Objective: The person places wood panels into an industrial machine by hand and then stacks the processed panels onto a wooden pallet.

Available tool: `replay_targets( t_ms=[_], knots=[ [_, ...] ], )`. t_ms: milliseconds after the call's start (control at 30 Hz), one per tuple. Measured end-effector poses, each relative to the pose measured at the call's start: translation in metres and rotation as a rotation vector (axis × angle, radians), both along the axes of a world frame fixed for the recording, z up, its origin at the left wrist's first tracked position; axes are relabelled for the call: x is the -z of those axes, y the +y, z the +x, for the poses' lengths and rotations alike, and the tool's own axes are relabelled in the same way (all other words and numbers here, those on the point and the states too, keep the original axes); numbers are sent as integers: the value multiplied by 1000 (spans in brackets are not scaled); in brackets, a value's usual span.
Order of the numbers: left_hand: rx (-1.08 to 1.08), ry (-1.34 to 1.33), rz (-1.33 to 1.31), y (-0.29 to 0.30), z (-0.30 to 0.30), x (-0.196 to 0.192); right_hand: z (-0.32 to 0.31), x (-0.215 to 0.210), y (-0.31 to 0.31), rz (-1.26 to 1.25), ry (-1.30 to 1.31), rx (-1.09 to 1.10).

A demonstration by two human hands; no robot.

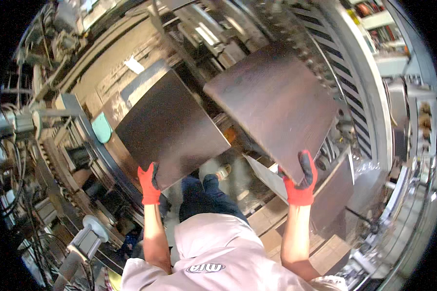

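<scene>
Two flat, dark brown square boards are held out in front of me, one in each hand. My left hand (149, 183), in a red glove with dark finger coating, is closed on the near corner of the left board (171, 121). The larger-looking right board (281, 97) slants away toward the rollers on the right. Its near corner is gripped by my right hand (301, 180), in a matching glove, with the thumb on top and the other fingers mostly hidden beneath. A gap separates the two boards.
A machine guard with black-and-white stripes (342, 72) runs along the right, beside a row of rollers. Another brown board (332, 196) and a cardboard box (331, 254) are at lower right. A turquoise piece (102, 128) lies by the left machine frame. Cables hang at far left.
</scene>
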State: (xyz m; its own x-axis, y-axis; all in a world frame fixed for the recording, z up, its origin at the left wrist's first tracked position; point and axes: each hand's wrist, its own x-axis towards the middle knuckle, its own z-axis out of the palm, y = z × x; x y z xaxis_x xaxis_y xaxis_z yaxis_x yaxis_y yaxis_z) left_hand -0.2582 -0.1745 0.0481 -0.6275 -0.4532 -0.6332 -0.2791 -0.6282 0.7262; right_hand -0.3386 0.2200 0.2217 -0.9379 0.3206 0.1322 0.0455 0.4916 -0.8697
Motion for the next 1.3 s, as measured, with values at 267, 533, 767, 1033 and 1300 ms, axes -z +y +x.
replay_targets(
  t_ms=[267,533,767,1033,1300],
  knots=[
    [234,239,54,166,-104,-139,213,-8,104,-1025,-70,205],
    [-17,423,-274,288,-212,-122,282,-23,135,-1018,197,456],
    [-60,524,-440,305,-250,-95,344,8,161,-737,305,649],
    [158,423,-307,286,-235,-110,392,1,218,137,15,499],
    [147,492,-318,304,-237,-122,313,-63,238,-288,-333,525]
  ],
)
